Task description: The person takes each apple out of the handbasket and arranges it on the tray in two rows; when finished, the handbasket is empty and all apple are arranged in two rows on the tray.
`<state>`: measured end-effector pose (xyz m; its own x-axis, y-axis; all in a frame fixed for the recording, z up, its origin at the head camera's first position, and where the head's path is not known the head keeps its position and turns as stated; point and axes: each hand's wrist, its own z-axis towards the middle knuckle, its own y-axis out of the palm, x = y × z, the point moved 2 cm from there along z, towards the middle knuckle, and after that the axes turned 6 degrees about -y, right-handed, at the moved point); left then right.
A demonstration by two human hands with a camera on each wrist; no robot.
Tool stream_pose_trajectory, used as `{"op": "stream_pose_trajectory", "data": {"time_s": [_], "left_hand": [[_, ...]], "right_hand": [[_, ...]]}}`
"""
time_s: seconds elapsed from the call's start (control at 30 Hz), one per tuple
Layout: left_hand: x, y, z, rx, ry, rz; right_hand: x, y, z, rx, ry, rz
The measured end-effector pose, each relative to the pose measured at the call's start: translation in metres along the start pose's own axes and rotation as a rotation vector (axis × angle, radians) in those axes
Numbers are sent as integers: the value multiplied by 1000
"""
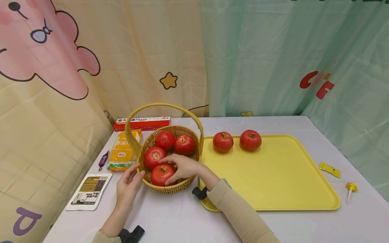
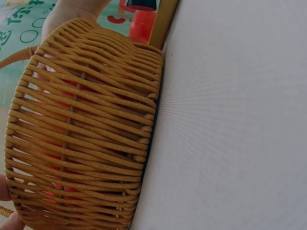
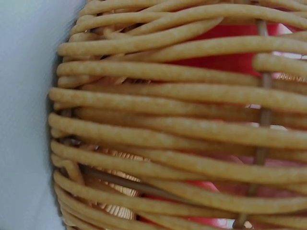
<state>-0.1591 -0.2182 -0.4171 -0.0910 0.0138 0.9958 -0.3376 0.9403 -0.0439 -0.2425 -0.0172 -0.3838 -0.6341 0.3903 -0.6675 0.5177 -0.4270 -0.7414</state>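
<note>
A wicker basket (image 1: pixel 170 189) with a tall arched handle stands on the table, with several red apples inside. My right hand (image 1: pixel 185 167) reaches over its right rim, fingers and thumb curved round the front apple (image 1: pixel 162 172). At the left rim, my left hand (image 1: pixel 127 185) holds the basket's edge between fingers and thumb. In the left wrist view the woven wall (image 2: pixel 81 129) fills much of the picture, with fingertips (image 2: pixel 4 189) at its edge. Red apple skin (image 3: pixel 216 57) shows through the weave in the right wrist view.
Right of the basket lies a yellow tray (image 1: pixel 267 182) with two apples (image 1: pixel 223 141) near its back edge. A pasta box (image 1: pixel 143 124), an orange bag (image 1: pixel 123 152), a purple candy (image 1: pixel 103 160) and a white packet (image 1: pixel 89 192) lie left. A yellow sachet (image 1: pixel 330 169) and lollipop (image 1: pixel 351 187) lie right.
</note>
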Motion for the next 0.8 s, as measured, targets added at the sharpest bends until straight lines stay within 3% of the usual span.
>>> {"op": "stream_pose_trajectory", "data": {"time_s": [0.17, 0.47, 0.63, 0.8], "left_hand": [[1, 0, 0, 4, -1, 3], [2, 0, -1, -3, 0, 12], [2, 0, -2, -2, -9, 19], [1, -1, -1, -4, -1, 18]], "right_hand": [[-1, 0, 0, -3, 24, -48], [-1, -6, -4, 21, 23, -20], [-6, -29, -19, 74, -16, 68], [-14, -65, -49, 158, -89, 198]]}}
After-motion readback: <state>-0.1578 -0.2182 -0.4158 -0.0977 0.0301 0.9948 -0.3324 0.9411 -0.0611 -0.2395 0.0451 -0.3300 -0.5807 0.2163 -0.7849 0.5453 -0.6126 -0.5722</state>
